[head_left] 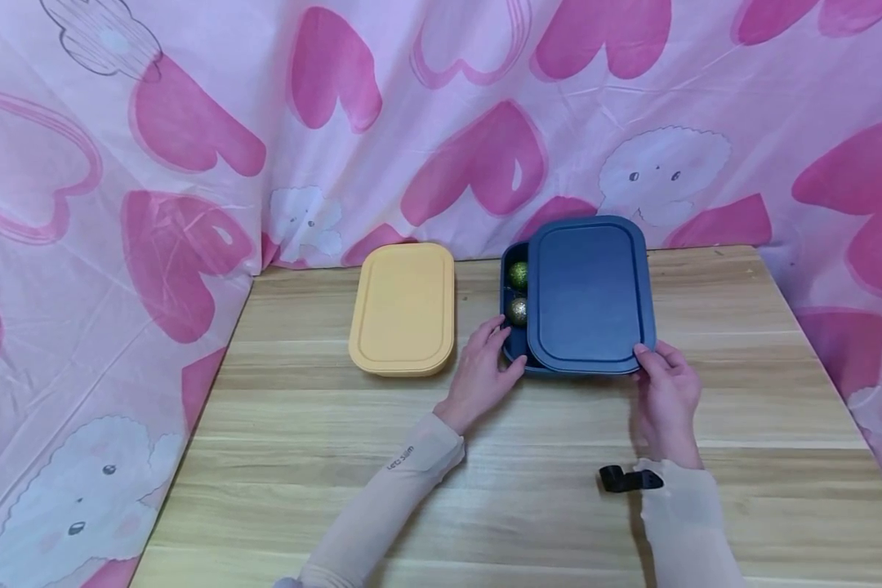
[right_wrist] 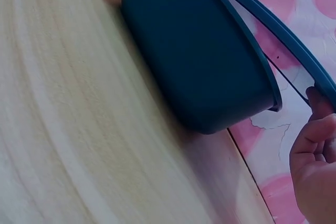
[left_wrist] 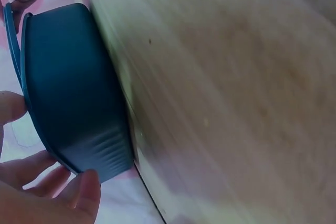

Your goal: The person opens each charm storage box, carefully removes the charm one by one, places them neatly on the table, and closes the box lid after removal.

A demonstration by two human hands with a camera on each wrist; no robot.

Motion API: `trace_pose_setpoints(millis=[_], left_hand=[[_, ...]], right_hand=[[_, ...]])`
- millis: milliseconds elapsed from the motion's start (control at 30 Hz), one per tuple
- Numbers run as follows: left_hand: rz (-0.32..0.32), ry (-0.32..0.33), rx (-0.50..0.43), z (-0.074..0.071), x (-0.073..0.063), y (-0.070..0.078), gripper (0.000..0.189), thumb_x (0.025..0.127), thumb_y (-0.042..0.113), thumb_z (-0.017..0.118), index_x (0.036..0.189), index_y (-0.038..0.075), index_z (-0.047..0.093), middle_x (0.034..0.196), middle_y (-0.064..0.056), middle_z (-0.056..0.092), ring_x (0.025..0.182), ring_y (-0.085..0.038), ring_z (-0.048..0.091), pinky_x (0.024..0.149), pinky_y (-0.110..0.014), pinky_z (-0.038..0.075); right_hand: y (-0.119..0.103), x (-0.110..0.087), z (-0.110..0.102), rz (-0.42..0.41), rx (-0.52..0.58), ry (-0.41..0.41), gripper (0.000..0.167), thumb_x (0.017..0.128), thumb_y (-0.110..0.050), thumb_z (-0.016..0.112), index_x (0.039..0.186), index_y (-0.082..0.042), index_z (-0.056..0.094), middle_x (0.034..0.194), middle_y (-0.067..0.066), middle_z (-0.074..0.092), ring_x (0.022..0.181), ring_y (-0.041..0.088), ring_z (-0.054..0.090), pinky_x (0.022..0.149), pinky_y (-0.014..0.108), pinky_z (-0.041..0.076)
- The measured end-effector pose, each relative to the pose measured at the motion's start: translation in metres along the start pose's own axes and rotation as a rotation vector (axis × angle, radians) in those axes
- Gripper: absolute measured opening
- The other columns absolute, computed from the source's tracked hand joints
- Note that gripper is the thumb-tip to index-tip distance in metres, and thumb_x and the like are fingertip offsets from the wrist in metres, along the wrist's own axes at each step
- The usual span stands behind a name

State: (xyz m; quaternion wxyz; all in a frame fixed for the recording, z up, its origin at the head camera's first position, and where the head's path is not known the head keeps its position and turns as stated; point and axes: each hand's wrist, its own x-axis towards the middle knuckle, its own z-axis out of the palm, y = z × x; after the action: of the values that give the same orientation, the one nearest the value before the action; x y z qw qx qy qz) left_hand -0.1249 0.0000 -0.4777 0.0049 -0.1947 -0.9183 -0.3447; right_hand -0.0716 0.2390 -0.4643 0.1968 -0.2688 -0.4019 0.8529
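Note:
A dark blue lidded box (head_left: 515,346) stands at the back of the wooden table. Its blue lid (head_left: 588,294) lies shifted to the right, baring the left strip of the box. A green glittery ball (head_left: 518,275) and a gold glittery ball (head_left: 518,311) show in that gap; the rest of the inside is hidden. My left hand (head_left: 481,371) holds the box's near-left corner, fingers and thumb at the rim. At the lid's near-right corner, my right hand (head_left: 667,396) pinches the edge, thumb on top. The right wrist view shows the lid (right_wrist: 283,35) tilted up from the box rim.
A yellow box with a yellow lid (head_left: 403,310) stands left of the blue one. Behind the table (head_left: 301,457) hangs a pink curtain (head_left: 382,180) with hearts, which also covers the sides. A black strap piece (head_left: 628,479) sits at my right wrist.

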Motion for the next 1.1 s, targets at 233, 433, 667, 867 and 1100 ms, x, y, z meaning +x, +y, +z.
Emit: trace_pose_setpoints(millis=[233,433,667,867,1100], left_hand=[[0.05,-0.054,0.071,-0.003,-0.001,-0.005,0.069,0.09,0.051,0.061,0.141,0.005,0.048,0.157,-0.002,0.033,0.14,-0.024,0.038,0.113,-0.042,0.036],[0.031,-0.104,0.087,-0.005,0.0,-0.006,0.072,0.09,0.054,0.059,0.145,0.009,0.044,0.159,0.001,0.028,0.14,-0.024,0.038,0.113,-0.043,0.036],[0.028,-0.144,0.17,-0.004,0.0,-0.006,0.077,0.092,0.06,0.051,0.151,0.013,0.034,0.162,0.003,0.021,0.143,-0.026,0.033,0.113,-0.047,0.035],[0.014,-0.176,0.203,-0.005,-0.001,-0.005,0.079,0.094,0.062,0.044,0.154,0.015,0.025,0.163,0.005,0.013,0.146,-0.029,0.027,0.109,-0.055,0.037],[0.029,-0.188,0.23,-0.003,-0.001,-0.006,0.078,0.095,0.063,0.039,0.154,0.014,0.023,0.164,0.005,0.01,0.147,-0.029,0.025,0.108,-0.056,0.038]], right_hand=[[-0.007,0.0,-0.004,-0.04,0.004,0.018,0.015,0.08,0.004,0.074,0.092,0.003,0.066,0.075,0.006,0.07,0.053,0.012,0.056,0.048,0.018,0.047],[-0.012,0.002,-0.006,-0.08,0.058,0.039,0.012,0.08,0.008,0.072,0.09,0.005,0.065,0.072,0.008,0.069,0.051,0.013,0.055,0.046,0.019,0.046],[-0.02,0.002,-0.009,-0.121,0.153,0.048,0.012,0.08,0.013,0.069,0.088,0.008,0.062,0.073,0.011,0.068,0.051,0.015,0.057,0.046,0.021,0.048],[-0.025,0.004,-0.013,-0.182,0.231,0.032,0.01,0.08,0.016,0.067,0.088,0.012,0.062,0.072,0.014,0.067,0.049,0.017,0.059,0.044,0.022,0.049],[-0.03,0.005,-0.018,-0.193,0.282,0.025,0.012,0.08,0.017,0.066,0.09,0.014,0.062,0.079,0.017,0.068,0.056,0.02,0.065,0.05,0.026,0.055]])
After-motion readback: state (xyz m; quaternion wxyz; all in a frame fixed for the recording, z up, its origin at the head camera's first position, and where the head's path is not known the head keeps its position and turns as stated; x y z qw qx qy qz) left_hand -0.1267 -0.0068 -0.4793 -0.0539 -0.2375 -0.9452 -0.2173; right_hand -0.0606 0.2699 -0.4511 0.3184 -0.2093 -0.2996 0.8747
